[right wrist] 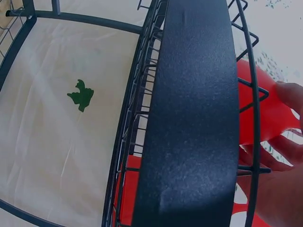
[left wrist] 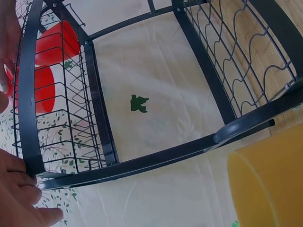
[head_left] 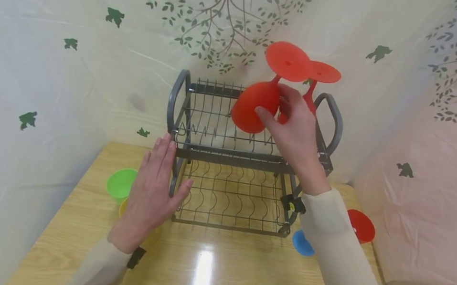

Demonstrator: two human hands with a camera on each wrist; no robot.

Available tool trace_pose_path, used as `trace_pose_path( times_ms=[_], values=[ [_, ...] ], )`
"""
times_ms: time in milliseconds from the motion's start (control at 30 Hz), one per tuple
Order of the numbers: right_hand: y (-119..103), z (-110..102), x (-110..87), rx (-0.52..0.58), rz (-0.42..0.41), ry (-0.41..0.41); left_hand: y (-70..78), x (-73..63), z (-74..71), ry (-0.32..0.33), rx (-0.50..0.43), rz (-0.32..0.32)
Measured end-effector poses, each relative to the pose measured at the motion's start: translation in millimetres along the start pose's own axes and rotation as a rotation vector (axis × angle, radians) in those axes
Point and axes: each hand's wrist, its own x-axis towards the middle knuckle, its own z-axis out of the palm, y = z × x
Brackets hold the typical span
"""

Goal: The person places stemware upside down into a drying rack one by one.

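Note:
A two-tier dark grey dish rack (head_left: pixel 230 160) stands before me. My right hand (head_left: pixel 297 130) grips the bowl of a red plastic goblet (head_left: pixel 253 108), tilted upside down with its round foot up, at the upper tier. A second red goblet (head_left: pixel 325 72), also foot up, stands just right of it, partly behind my hand. In the right wrist view the rack's dark bar hides part of the held goblet (right wrist: pixel 265 106). My left hand (head_left: pixel 150 192) lies with straight fingers against the rack's left front corner, holding nothing.
Left of the rack are a green cup (head_left: pixel 120 184) and a yellow cup (left wrist: pixel 272 172), the latter mostly behind my left hand in the head view. On the right lie a blue item (head_left: pixel 303 243) and a red one (head_left: pixel 362 223), both partly covered by my sleeve. Patterned curtains surround the wooden table (head_left: pixel 177 270).

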Motion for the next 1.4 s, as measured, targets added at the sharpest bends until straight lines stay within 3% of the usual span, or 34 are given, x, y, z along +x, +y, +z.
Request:
trace_pose_path(
  times_ms=[333,1033,1400],
  values=[
    [3,3,10.0,-0.102,0.088,-0.126,-5.3,4.8,-1.5,-0.039,-0.013,-0.007],
    [12,7,21.4,-0.138,0.195,-0.220,-6.4,4.8,-0.2,-0.031,-0.002,0.002],
    [13,7,21.8,-0.138,0.187,-0.245,-3.0,2.3,-0.9,-0.044,0.005,-0.008]
  ],
)
